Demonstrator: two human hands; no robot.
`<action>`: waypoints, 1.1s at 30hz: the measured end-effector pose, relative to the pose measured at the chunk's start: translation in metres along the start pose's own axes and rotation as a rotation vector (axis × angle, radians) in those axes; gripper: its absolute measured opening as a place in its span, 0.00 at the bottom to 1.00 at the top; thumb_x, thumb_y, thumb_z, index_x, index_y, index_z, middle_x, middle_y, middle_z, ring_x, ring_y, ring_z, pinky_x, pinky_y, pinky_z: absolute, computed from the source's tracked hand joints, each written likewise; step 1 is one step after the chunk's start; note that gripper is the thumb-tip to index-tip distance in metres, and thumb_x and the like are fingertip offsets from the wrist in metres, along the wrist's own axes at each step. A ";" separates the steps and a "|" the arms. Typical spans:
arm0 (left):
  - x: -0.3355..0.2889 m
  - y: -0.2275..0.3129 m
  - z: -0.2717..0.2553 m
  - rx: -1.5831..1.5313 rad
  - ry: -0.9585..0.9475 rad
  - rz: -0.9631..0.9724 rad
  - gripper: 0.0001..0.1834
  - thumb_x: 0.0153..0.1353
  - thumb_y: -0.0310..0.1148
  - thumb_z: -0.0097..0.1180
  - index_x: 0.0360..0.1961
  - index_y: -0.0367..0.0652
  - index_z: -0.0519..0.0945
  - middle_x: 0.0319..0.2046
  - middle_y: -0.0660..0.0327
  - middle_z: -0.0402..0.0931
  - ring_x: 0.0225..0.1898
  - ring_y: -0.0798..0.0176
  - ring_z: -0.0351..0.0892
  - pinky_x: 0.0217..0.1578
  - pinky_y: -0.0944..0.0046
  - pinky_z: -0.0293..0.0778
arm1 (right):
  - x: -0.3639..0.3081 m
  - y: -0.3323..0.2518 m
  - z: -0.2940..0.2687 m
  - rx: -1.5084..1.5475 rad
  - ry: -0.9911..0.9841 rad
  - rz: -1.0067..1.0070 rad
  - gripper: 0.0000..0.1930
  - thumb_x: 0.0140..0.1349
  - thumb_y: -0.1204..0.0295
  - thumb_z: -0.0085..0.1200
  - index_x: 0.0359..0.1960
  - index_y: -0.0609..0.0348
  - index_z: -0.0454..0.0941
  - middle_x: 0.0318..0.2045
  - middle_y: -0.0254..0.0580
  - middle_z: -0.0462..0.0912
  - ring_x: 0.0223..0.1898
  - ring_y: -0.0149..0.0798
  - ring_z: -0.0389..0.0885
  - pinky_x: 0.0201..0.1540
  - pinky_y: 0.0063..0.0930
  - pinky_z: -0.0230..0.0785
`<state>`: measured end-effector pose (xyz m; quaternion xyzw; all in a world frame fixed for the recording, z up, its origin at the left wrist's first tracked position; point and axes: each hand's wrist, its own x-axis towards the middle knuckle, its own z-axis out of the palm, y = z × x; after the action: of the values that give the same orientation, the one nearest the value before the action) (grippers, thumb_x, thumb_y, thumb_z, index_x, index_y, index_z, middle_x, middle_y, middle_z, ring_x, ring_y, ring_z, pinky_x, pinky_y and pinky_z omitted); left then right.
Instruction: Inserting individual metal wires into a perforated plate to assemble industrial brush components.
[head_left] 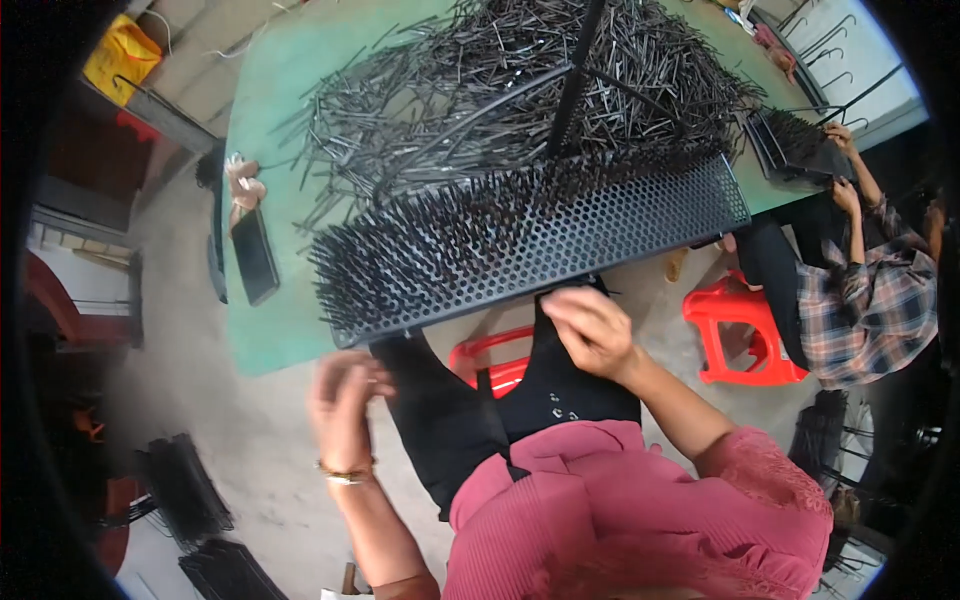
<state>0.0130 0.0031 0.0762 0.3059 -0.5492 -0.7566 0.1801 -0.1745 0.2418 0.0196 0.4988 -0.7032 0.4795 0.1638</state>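
A long black perforated rack [640,215] lies at the near edge of the green table, over my lap. Thin black strips [430,245] stand upright in many of its holes, thickest toward the left and far side; bare holes show along the near right. My left hand [345,405], with a bracelet at the wrist, is raised just off the rack's near left corner, its curled fingers smeared by motion. Close below the rack's near edge is my right hand [592,330], fingers drawn together and somewhat blurred; anything between the fingertips is too small to see.
A big heap of loose black strips [400,110] covers the green table [262,345]. Dark metal bars [570,105] rise beyond the rack. A phone [255,258] lies at the left edge. Another person [865,310] works at a similar rack on the right, near a red stool [735,325].
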 end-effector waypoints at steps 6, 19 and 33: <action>0.118 0.065 -0.047 0.595 -0.016 0.285 0.19 0.62 0.32 0.53 0.52 0.34 0.72 0.43 0.57 0.76 0.42 0.67 0.75 0.40 0.67 0.73 | -0.079 0.010 -0.003 0.044 -0.145 0.402 0.14 0.51 0.86 0.55 0.40 0.63 0.79 0.34 0.47 0.79 0.33 0.46 0.80 0.34 0.31 0.74; 0.404 0.009 -0.002 1.517 0.191 -0.137 0.59 0.44 0.77 0.46 0.56 0.25 0.66 0.57 0.33 0.63 0.61 0.39 0.63 0.57 0.50 0.64 | -0.087 0.031 0.027 0.050 -0.154 0.654 0.08 0.55 0.78 0.54 0.38 0.64 0.79 0.35 0.48 0.81 0.35 0.48 0.81 0.36 0.35 0.74; 0.339 0.013 0.088 1.434 -0.675 0.329 0.55 0.49 0.43 0.61 0.70 0.55 0.36 0.62 0.49 0.63 0.65 0.48 0.59 0.64 0.36 0.40 | -0.087 0.039 0.038 -0.006 -0.251 0.674 0.04 0.53 0.75 0.56 0.30 0.60 0.79 0.26 0.45 0.81 0.27 0.48 0.80 0.30 0.38 0.73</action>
<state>-0.2997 -0.1438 0.0174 0.0172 -0.9634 -0.2359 -0.1263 -0.1593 0.2588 -0.0802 0.2932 -0.8442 0.4396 -0.0898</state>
